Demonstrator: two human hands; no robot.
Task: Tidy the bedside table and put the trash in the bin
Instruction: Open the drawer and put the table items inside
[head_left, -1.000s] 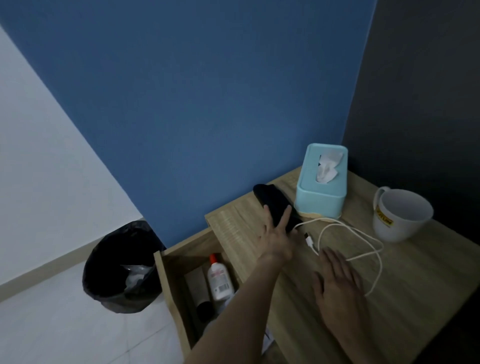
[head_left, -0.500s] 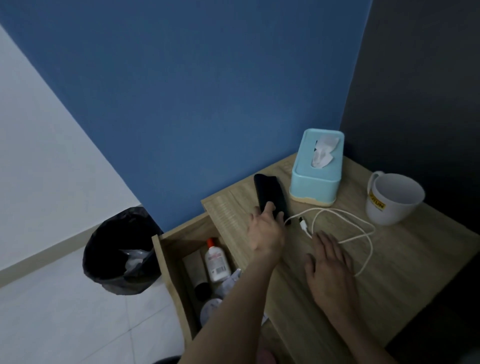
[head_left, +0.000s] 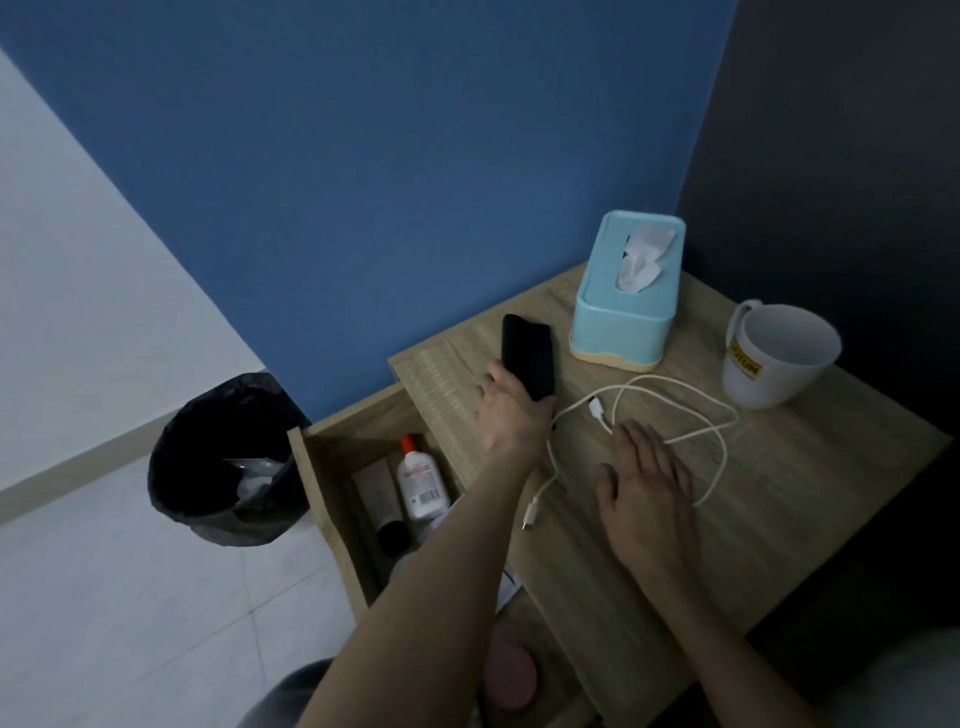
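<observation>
Oak-look laminate covers the counter (head_left: 805, 493), seen from above in dim light on my feed. The left hand (head_left: 511, 410) reaches across the open drawer (head_left: 322, 493) and grips the near end of a black phone (head_left: 527, 353), thumb on its left edge and fingers curled at its right corner. The hand hides that end, and I cannot tell whether the phone is lifted or lying flat. It sits near the counter's back left corner, just beside a teal tissue box (head_left: 618, 322) with a white tissue (head_left: 641, 254) poking out of its slot.

The right hand (head_left: 644, 483) lies flat on the wood, fingers straight and slightly spread, holding nothing. It covers part of a loosely looped white charging cable (head_left: 597, 409). One plug shows just ahead of its fingertips, and another lies near the front edge beside the left forearm.

A white mug (head_left: 769, 374) stands at the far right against a dark wall, its yellow label too small for me to read.

Inside the drawer I make out a white bottle with a red cap (head_left: 421, 486) and a beige tube (head_left: 379, 493). The left arm hides the rest. A pink round object (head_left: 511, 680) lower down is blurred and I cannot identify it.

On the floor to the left stands a bin (head_left: 208, 509) lined with a black bag, with pale crumpled trash (head_left: 254, 478) inside.
</observation>
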